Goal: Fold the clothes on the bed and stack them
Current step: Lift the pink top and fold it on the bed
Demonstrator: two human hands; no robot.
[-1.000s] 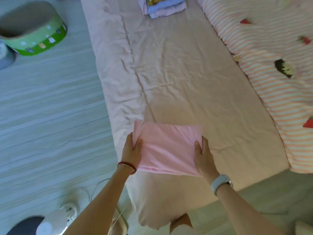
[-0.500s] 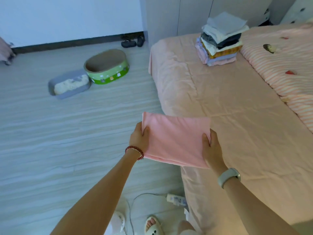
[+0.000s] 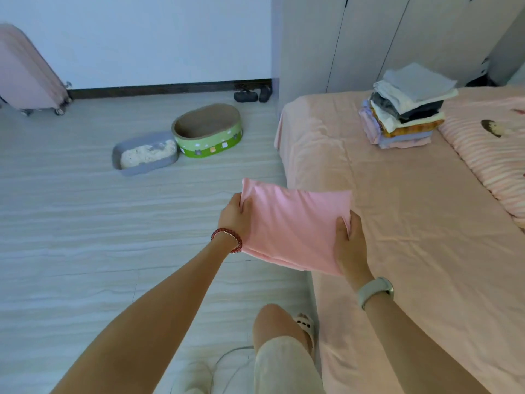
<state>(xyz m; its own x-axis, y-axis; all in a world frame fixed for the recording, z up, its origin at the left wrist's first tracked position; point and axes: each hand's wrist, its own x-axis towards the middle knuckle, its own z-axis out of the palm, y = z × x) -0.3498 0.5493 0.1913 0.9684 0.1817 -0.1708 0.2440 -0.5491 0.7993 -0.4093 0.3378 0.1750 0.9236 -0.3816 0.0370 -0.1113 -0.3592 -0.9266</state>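
Note:
A folded pink garment [image 3: 294, 223] is held in the air beside the bed's near left edge. My left hand [image 3: 235, 216] grips its left side, thumb on top. My right hand [image 3: 350, 245] grips its right side, fingers curled under the fabric. A tall stack of folded clothes [image 3: 403, 109] stands at the far end of the bed [image 3: 397, 209], grey piece on top, well beyond the garment.
A striped pink quilt [image 3: 488, 157] covers the bed's right side. On the floor lie a green oval cat bed [image 3: 208, 132], a grey litter tray [image 3: 143, 155], dark shoes [image 3: 252, 95] and a pink suitcase [image 3: 25, 75]. A wardrobe [image 3: 383, 38] stands behind the bed.
Both hands lifted the folded pink garment off the bed. The view has swung up and left, bringing the clothes stack, floor and wall into sight.

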